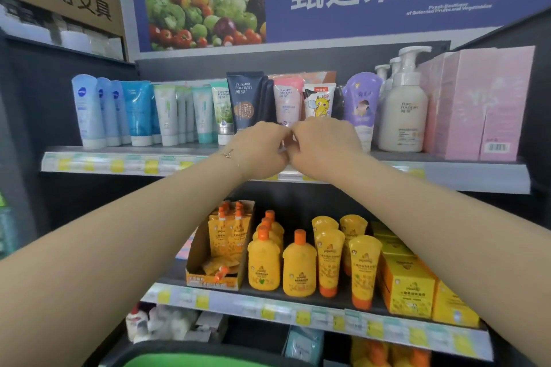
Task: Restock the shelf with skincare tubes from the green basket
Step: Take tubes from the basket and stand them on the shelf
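Up on the top shelf (477, 171), both hands meet in front of the pink tube (286, 103). The left hand (261, 150) and the right hand (323, 149) are curled with their fingers pinched together just below that pink tube. They hide its bottom part. I cannot tell if they grip the tube or just touch it, because the fingertips are out of sight.

Left of the pink tube stands a dark blue tube (246, 101), with a second dark one tucked behind it. Further left is a row of pale blue, bright blue and white-green tubes (143, 112). They overlap, so a sure count is hard, but it looks like about ten. Right of the pink tube are a white tube with a yellow cartoon (319, 100), then a purple pouch (362, 104), then white pump bottles (402, 110), three as far as I can see. Pink boxes (477, 104) fill the far end.

Below the pink tube, the next shelf holds yellow bottles (298, 265) and yellow tubes (363, 268) with orange caps.

Only a cut-off green edge of the basket (190, 359) shows, straight down from the pink tube at the bottom of the view. What is in it stays hidden.
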`<state>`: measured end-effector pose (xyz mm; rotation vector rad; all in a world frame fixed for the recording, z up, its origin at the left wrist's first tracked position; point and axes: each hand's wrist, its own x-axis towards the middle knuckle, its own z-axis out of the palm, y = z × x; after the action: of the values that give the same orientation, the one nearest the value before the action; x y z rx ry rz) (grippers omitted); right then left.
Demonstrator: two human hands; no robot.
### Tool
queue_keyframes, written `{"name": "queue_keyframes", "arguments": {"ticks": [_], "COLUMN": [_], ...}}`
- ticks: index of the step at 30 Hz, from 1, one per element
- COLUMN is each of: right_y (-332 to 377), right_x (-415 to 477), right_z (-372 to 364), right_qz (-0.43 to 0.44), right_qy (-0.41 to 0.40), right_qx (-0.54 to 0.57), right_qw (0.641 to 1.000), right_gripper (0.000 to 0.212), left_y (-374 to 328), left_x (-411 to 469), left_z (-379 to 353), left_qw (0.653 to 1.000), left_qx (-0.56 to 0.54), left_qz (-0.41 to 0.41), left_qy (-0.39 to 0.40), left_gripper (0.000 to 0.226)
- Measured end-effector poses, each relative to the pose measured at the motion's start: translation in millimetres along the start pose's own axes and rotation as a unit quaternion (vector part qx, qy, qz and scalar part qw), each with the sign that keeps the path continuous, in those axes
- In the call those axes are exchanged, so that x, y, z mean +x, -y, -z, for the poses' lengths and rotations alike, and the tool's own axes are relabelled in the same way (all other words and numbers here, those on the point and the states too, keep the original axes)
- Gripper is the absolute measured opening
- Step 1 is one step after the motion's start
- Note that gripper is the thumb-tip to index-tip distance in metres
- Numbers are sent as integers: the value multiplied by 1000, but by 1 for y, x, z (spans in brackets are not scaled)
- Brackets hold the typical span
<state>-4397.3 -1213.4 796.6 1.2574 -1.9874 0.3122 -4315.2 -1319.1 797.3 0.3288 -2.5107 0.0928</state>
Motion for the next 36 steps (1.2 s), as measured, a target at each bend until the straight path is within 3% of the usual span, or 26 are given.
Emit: {"name": "queue_keyframes", "arguments": {"ticks": [7,18,23,29,36], "right_y": [28,98,140,177,200], "right_x": [-20,-52,-70,-98,-138], "right_z": [-7,-26,-33,-42,-71], "right_qz": [39,37,15,-14,-39], "right_qy": [14,88,125,174,229], "right_qx": [47,60,56,64,53], "right_qw": [998,994,990,983,971], "right_gripper": [25,19,18,16,16], "left_y": [21,70,90,116,128], "left_x": [-39,-113,-156,-200,-243], "left_z": [-2,-3,-9,-33,-76], "left_qw": [999,995,993,986,976], "left_qx": [48,59,49,12,-33], "left_qz": [-5,8,8,30,56], "left_qy": [20,75,109,163,209], "left_gripper": [36,10,27,25,37]}}
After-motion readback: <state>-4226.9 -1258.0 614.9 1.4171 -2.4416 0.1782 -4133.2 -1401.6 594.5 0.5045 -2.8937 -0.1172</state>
